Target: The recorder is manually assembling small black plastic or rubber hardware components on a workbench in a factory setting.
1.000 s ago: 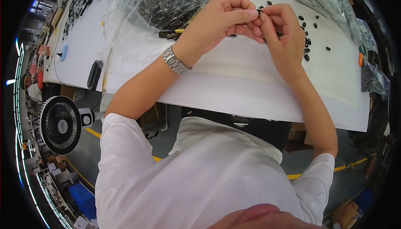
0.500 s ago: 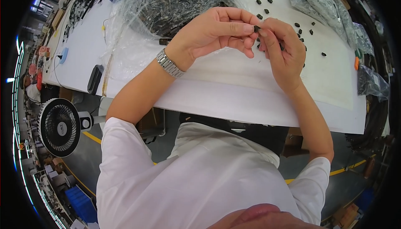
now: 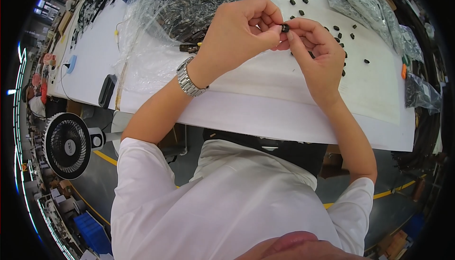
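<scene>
Black piece [image 3: 285, 28], right of the clear bag [image 3: 156, 23], hold lightly in the fingertip pinch of left hand [image 3: 239, 30] and right hand [image 3: 324, 64], steadying from both sides without squeezing hard.

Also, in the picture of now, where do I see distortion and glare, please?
Head view: the white table has a slightly bowed near edge, black fills the corners; head view again: highlights streak the clear plastic bag; head view: the held black piece is too small for detail.

worktable [image 3: 265, 82] and bagged parts [image 3: 204, 4] show a workshop
</scene>
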Motion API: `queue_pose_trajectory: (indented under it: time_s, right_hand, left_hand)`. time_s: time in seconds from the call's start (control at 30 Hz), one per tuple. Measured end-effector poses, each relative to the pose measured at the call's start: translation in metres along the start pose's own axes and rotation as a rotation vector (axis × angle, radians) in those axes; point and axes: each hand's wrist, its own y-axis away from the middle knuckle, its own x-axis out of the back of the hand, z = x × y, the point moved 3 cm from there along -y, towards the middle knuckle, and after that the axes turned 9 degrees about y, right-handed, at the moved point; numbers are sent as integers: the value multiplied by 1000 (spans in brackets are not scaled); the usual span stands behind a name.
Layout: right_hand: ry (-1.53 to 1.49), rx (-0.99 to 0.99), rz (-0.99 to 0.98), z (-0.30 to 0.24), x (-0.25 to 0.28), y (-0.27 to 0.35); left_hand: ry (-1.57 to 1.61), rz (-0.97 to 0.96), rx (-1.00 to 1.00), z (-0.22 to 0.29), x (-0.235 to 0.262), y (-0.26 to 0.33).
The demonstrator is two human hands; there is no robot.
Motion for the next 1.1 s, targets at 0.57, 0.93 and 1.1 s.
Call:
queue_pose_trajectory:
  time_s: [0.57,0.93,1.1]
  right_hand:
    - [220,73,-94,-3,8,-8]
    - [226,43,-17,-6,-1,-6]
    - [318,97,-31,-4,1,-9]
  left_hand:
    - [-60,-35,74,1,-1,-3]
    - [-387,154,-87,0,-10,5]
    - [-576,155,-212,2,-12,5]
